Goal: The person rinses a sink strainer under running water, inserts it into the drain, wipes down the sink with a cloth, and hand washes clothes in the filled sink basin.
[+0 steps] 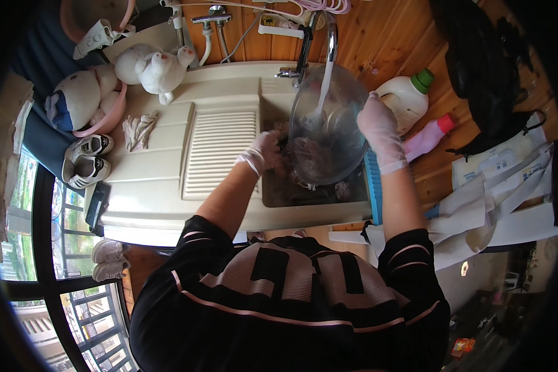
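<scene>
Water runs from the chrome faucet into a clear round basin, which is tilted over the dark sink. My right hand, in a thin translucent glove, grips the basin's right rim. Gloved likewise, my left hand is at the sink's left side, close to the basin's left edge; blur hides whether its fingers hold anything. Dark wet cloth lies in the sink below the basin. A blue washboard stands along the sink's right wall, beside my right forearm.
Left of the sink is a ribbed drainboard. Beyond it lie a crumpled cloth, sneakers, white plush toys and a pink basin. A green-capped detergent bottle and a pink bottle stand at the right.
</scene>
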Tool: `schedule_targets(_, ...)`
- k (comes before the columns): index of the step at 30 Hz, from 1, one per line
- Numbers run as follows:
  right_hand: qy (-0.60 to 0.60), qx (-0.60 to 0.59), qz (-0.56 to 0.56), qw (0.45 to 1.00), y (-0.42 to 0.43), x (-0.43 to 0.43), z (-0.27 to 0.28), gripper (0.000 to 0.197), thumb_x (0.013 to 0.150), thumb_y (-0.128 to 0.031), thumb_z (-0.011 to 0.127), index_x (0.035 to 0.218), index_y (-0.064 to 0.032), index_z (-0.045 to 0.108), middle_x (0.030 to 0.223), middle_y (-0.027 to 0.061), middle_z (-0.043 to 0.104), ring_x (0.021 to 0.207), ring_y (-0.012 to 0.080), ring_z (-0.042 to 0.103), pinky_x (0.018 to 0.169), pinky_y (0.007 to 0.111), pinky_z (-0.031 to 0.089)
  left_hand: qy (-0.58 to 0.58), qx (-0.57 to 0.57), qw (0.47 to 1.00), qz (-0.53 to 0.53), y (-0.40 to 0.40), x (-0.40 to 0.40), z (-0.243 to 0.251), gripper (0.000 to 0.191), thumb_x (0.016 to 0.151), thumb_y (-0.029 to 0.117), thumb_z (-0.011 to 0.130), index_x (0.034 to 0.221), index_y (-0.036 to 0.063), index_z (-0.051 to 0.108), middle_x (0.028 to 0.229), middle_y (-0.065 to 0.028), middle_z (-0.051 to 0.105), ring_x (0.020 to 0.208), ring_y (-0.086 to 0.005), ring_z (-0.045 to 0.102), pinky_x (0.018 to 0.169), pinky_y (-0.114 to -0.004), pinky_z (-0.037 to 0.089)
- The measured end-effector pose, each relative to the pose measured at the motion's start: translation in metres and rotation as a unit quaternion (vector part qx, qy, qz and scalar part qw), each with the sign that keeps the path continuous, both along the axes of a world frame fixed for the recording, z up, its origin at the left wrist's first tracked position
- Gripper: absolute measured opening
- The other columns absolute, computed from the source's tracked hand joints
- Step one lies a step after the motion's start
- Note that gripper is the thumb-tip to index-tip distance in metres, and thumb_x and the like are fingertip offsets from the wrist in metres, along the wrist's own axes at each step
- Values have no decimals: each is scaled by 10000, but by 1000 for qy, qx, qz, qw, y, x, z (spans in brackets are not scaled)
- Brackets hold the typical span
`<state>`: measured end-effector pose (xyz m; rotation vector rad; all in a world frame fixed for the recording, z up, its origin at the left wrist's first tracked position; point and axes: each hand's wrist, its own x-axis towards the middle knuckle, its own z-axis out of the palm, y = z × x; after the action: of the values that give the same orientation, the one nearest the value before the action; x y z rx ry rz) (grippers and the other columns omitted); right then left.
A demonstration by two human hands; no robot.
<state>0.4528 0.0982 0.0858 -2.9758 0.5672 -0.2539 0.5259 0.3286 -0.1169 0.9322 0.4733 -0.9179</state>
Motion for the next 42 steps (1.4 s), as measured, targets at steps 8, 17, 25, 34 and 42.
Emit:
schedule_targets(8, 55, 223, -83, 970, 4, -19, 50, 418, 759, -112, 460, 1136, 68, 448, 1025, 287, 551, 978, 398, 536, 851, 386, 422, 105, -275, 955, -17, -11, -59, 0, 332, 844, 105, 474, 1174, 64, 454, 1220, -228, 452, 1138, -348, 453, 918, -536, 393)
schedule_targets(17, -140, 250, -26, 958, -23, -54, -8, 390, 773, -52, 461, 1156, 21, 433, 995, 210, 588, 920, 318, 581, 791, 357, 441, -102, -210, 972, -1, -15, -36, 36, 542, 799, -47, 474, 1305, 113, 363, 1250, -139, 462, 1116, -300, 472, 957, -435, 383)
schedule_targets(25, -247, 633, -81, 729, -57, -32, -154, 379, 702, 135, 472, 1028, -56, 505, 916, 110, 581, 710, 229, 610, 598, 322, 494, -282, -146, 948, 14, 13, 5, 42, 649, 782, -78, 458, 1362, 160, 290, 1334, -102, 396, 1144, -252, 458, 957, -408, 388)
schedule_targets(34, -171, 601, -117, 772, -25, -47, -203, 353, 767, -15, 536, 1106, -96, 481, 1022, 90, 575, 888, 243, 571, 747, 403, 465, -426, 169, 887, -52, 43, -1, 91, 542, 756, 11, 528, 1281, 44, 397, 1014, -97, 573, 782, -196, 600, 625, -307, 519)
schedule_targets(42, 143, 116, 229, 956, 25, -27, -172, 580, 768, -242, 581, 1265, -11, 391, 1322, 163, 374, 1227, 330, 336, 1023, 370, 285, -363, 339, 861, -106, 33, -30, 60, 300, 713, 81, 525, 976, -62, 524, 703, -133, 593, 577, -234, 614, 434, -328, 506)
